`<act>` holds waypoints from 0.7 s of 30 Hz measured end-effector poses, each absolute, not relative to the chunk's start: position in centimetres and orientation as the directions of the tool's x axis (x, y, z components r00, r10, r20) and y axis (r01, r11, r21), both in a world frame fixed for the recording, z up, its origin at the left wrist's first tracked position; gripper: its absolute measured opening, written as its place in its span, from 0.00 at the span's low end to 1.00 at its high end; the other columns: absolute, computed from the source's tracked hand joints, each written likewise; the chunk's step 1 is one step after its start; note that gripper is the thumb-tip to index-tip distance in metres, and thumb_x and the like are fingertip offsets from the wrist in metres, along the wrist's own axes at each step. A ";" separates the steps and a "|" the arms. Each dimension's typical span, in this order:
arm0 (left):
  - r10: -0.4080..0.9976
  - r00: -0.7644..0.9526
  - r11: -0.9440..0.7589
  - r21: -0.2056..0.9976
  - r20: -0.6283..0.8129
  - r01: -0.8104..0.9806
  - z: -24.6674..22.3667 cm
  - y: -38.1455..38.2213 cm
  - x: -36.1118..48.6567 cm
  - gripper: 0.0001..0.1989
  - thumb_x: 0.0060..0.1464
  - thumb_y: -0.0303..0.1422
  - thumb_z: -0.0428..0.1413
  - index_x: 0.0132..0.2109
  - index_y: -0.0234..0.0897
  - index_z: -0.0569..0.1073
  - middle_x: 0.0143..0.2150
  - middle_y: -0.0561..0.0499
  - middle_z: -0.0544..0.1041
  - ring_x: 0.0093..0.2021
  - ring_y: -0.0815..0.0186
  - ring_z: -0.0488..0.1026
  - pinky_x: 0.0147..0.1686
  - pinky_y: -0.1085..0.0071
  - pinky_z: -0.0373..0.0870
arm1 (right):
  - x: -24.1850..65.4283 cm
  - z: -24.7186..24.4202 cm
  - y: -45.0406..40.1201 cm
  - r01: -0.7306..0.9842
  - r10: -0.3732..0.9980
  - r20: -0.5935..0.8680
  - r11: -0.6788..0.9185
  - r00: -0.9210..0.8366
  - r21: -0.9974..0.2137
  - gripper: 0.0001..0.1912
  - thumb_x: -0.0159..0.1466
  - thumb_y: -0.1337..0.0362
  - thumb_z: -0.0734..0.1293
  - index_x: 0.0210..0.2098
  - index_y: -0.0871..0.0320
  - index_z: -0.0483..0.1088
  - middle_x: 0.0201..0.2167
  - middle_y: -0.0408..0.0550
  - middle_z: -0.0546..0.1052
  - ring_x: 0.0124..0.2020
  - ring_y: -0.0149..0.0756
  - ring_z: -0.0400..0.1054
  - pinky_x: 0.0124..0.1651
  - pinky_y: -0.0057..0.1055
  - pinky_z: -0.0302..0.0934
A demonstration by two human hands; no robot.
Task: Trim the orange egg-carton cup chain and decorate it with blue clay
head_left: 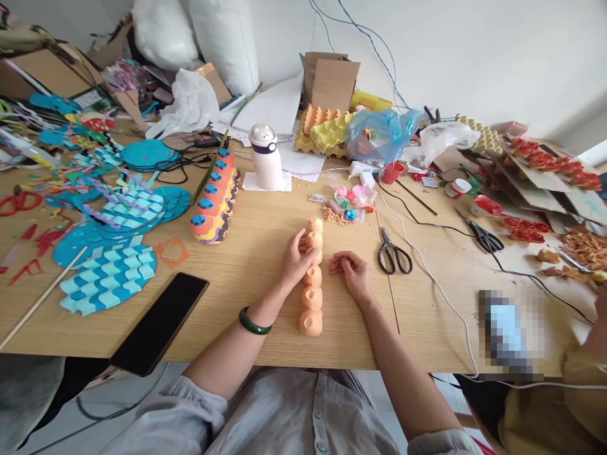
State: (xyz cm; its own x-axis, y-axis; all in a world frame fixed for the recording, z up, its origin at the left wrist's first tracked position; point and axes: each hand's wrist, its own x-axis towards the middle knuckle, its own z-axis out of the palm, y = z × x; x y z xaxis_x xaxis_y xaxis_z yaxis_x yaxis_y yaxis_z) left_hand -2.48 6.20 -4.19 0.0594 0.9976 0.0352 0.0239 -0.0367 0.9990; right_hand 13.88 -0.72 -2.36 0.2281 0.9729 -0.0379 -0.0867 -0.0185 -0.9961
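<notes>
An orange egg carton strip (312,297) lies lengthwise in front of me, its row of rounded cups facing up with dents in their tops. My left hand (296,259), below a dark green bangle (255,321), grips the strip near its far end, thumb across the cups. Just right of the strip, apart from it, my right hand (353,273) rests with its fingers curled in; whatever it may hold is hidden. Black-handled scissors (394,253) lie right of that hand. Beyond the strip sit orange shavings (337,216) and small coloured plastic bits (353,196).
A painted egg carton piece (215,199) and a white bottle (264,161) stand farther back. At left are a phone (160,322) and blue scaly cutouts (111,278). A white cable (439,284) crosses the right side, near more scissors (481,234) and a person's sleeve (559,404).
</notes>
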 end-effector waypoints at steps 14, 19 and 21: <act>0.996 0.070 -0.055 0.998 0.052 0.039 -4.2 5.9 -2.5 0.33 0.52 0.37 0.64 0.63 0.35 0.67 0.58 0.36 0.75 0.53 0.55 0.77 0.53 0.56 0.75 | 13.5 -2.1 -1.1 0.037 0.968 -0.006 -0.016 0.251 -0.999 0.12 0.62 0.55 0.65 0.36 0.56 0.75 0.31 0.47 0.80 0.26 0.33 0.75 0.32 0.36 0.76; 0.997 0.058 -0.055 0.998 0.053 0.036 -4.2 5.5 -2.4 0.33 0.53 0.38 0.63 0.64 0.37 0.66 0.58 0.38 0.75 0.51 0.56 0.77 0.54 0.54 0.75 | 16.2 -0.8 2.1 0.257 0.934 0.046 -0.050 0.355 -0.965 0.14 0.63 0.61 0.58 0.40 0.57 0.73 0.36 0.52 0.82 0.33 0.39 0.78 0.36 0.40 0.78; 0.997 0.051 -0.064 0.997 0.062 0.038 -4.4 5.4 -2.3 0.32 0.53 0.37 0.63 0.64 0.40 0.67 0.58 0.40 0.75 0.51 0.56 0.77 0.54 0.54 0.75 | 18.2 0.1 5.1 0.389 0.905 0.102 -0.074 0.412 -0.918 0.17 0.63 0.64 0.55 0.43 0.58 0.73 0.42 0.55 0.81 0.41 0.42 0.79 0.44 0.44 0.78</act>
State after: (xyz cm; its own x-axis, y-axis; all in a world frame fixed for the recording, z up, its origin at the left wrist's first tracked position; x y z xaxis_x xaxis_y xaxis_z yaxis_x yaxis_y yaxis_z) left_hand -2.32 5.39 -4.36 0.0506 0.9968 0.0619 0.0382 -0.0639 0.9972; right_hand 18.24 5.09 0.14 0.4125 0.9052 0.1020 0.3887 -0.0737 -0.9184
